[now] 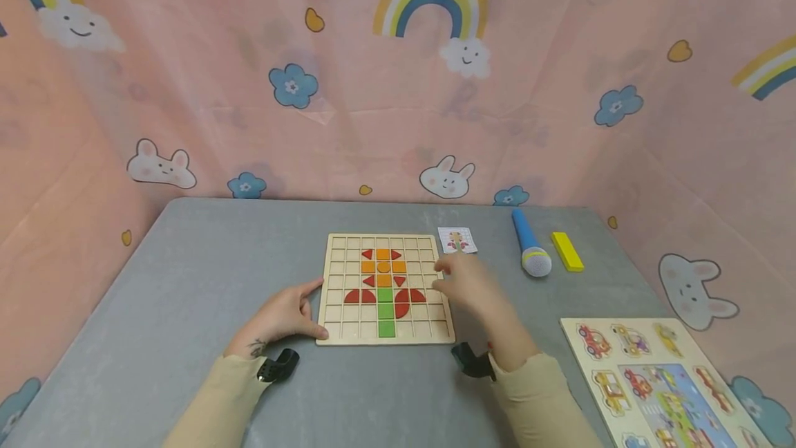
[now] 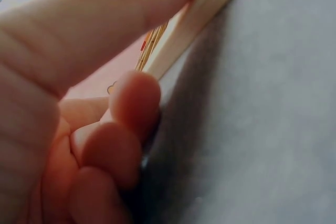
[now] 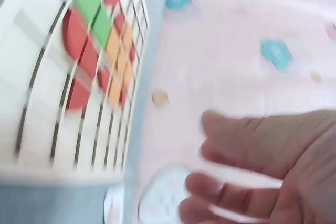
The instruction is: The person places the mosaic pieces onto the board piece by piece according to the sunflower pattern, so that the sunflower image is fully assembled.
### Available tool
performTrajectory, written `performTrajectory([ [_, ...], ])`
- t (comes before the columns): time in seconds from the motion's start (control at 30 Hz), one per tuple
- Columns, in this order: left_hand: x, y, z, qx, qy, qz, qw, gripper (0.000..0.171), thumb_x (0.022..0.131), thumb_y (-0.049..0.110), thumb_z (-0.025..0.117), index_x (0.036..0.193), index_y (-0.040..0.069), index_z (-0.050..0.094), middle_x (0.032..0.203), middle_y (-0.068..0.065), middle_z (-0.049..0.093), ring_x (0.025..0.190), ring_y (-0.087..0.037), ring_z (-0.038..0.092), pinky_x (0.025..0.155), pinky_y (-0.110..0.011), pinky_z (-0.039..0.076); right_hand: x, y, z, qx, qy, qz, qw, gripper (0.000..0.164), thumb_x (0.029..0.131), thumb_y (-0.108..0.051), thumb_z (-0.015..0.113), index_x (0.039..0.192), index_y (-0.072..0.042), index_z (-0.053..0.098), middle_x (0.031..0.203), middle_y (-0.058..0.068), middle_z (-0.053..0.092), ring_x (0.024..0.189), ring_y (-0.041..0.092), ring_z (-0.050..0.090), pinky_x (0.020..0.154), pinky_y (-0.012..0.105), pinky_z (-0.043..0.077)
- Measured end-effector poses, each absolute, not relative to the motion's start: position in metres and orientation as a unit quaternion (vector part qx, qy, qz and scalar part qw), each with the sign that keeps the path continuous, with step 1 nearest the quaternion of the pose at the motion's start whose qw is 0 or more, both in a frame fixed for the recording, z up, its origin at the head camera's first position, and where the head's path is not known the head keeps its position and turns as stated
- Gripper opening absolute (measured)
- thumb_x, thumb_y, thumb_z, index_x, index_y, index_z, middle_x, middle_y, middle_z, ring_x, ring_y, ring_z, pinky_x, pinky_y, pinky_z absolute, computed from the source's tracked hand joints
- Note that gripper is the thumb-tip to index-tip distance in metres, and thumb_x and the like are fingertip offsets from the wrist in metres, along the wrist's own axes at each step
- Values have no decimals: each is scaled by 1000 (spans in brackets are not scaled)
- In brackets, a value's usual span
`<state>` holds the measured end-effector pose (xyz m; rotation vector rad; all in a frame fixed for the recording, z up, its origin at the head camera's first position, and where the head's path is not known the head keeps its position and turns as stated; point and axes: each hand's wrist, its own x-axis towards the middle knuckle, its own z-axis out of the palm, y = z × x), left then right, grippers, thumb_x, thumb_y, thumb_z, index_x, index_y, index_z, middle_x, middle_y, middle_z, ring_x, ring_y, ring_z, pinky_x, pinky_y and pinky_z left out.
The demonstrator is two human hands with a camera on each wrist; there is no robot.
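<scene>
A wooden grid board (image 1: 354,325) lies flat on the table, with orange squares (image 1: 383,254), small red triangles (image 1: 367,254), a column of green squares (image 1: 386,311) and red curved pieces (image 1: 418,295) set in its cells. My left hand (image 1: 282,313) touches the board's left side, thumb at the near corner and index finger farther up; its other fingers bend loosely in the left wrist view. Beside the board's right edge hovers my right hand (image 1: 469,285), fingers relaxed and nothing visible between them. Just beyond it sits a small printed card (image 1: 457,239) with a similar pattern.
To the right lie a blue toy microphone (image 1: 527,244) and a yellow block (image 1: 567,252). A wooden vehicle puzzle board (image 1: 581,348) occupies the near right corner of the grey table (image 1: 186,282). Pink patterned cloth (image 1: 373,130) hangs behind and at both sides.
</scene>
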<state>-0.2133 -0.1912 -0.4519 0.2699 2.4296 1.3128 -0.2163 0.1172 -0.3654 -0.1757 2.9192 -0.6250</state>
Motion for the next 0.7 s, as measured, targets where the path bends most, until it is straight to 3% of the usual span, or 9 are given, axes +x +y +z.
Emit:
performTrajectory([
  [0.27, -214, -191, -451, 94, 866, 457, 180, 106, 55, 17, 89, 144, 8, 32, 52, 1, 47, 44, -9, 37, 43, -25, 30, -179, 173, -379, 49, 975, -174, 130, 29, 74, -8, 70, 99, 4, 63, 92, 15, 61, 81, 26, 55, 71, 42, 47],
  [0.5, -213, -190, -450, 84, 869, 454, 176, 107, 54, 17, 89, 144, 11, 33, 51, 0, 47, 44, -10, 37, 44, -25, 29, -160, 184, -397, 72, 972, -151, 165, 19, 70, -12, 76, 77, -4, 60, 72, 6, 55, 66, 21, 50, 57, 34, 41],
  [0.7, -213, -191, -451, 88, 869, 455, 175, 106, 53, 17, 89, 144, 10, 34, 51, 0, 47, 45, -10, 38, 44, -24, 28, -155, 186, -402, 72, 974, -144, 158, 18, 69, -12, 76, 71, -5, 59, 70, 6, 54, 64, 21, 49, 56, 33, 40],
])
